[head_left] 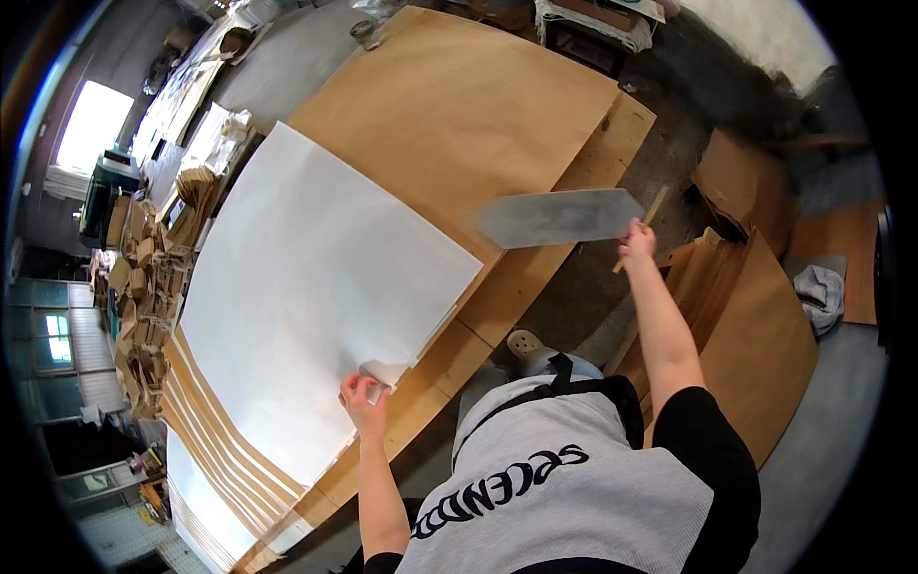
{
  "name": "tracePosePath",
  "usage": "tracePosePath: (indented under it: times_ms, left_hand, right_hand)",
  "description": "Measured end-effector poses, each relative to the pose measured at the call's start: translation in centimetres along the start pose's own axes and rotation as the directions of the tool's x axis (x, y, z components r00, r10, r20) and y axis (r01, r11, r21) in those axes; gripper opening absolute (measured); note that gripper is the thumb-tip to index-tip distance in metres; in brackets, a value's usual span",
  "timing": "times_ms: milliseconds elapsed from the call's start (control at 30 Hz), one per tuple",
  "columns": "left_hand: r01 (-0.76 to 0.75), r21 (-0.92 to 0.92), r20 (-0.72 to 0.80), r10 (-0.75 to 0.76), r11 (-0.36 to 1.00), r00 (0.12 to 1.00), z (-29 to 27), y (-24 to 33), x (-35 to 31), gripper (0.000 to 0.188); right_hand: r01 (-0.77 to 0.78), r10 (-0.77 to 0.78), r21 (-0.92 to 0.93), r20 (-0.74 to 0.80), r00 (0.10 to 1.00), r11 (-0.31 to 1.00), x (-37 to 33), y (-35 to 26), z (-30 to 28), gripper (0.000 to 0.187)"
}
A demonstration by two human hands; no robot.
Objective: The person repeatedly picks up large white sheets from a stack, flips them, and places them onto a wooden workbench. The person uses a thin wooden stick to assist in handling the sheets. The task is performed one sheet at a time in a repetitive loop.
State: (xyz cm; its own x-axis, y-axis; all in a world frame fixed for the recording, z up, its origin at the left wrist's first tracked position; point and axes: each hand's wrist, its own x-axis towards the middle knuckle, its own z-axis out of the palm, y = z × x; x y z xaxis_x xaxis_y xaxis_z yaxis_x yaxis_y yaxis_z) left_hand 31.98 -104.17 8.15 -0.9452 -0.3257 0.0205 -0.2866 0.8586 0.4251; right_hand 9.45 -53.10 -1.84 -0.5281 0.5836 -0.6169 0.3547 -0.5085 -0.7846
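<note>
My left hand (363, 400) is closed in a pinch on the near edge of a large white paper sheet (316, 258), and that edge curls up a little at the fingers. Off to the right, my right hand (637, 243) grips a long, flat grey panel (564, 218) by its narrowed end, where a thin wooden stick (658, 206) runs crosswise. The panel reaches leftward over the table edge and the brown paper (449, 96); its far end is blurred. White paper partly covers that brown paper.
Staggered brown and white sheets (215, 440) lie at the left. The wooden table edge (478, 330) runs diagonally before me. Brown boards (755, 354) and a cardboard box (744, 182) stand at right. Piled cardboard pieces (143, 287) line the left side. A grey cloth (820, 297) lies far right.
</note>
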Motion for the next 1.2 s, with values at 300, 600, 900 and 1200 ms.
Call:
tracePosePath:
  times_ms: [300,600,900,1200]
  left_hand:
    - [-0.157,0.001,0.062,0.157,0.988,0.986,0.3,4.3,1.6,0.018]
    - [-0.279,-0.577,0.354,0.543,0.767,0.762,6.5,11.7,2.0,0.015]
    - [-0.091,-0.567,0.688,0.532,0.819,0.494,12.6,13.6,3.5,0.013]
    - [-0.200,-0.530,0.779,0.566,0.824,0.268,21.5,30.9,5.9,0.015]
  right_hand:
    - [0.185,-0.146,-0.387,0.128,0.981,0.903,-3.5,5.7,-6.7,0.011]
    - [0.247,-0.147,-0.430,0.253,0.956,0.868,-7.5,16.8,2.0,0.024]
    - [0.207,-0.053,-0.438,0.339,0.939,0.875,-10.7,8.4,-4.9,0.026]
    - [0.012,-0.136,-0.464,-0.234,0.963,0.886,-5.7,3.6,-27.4,0.033]
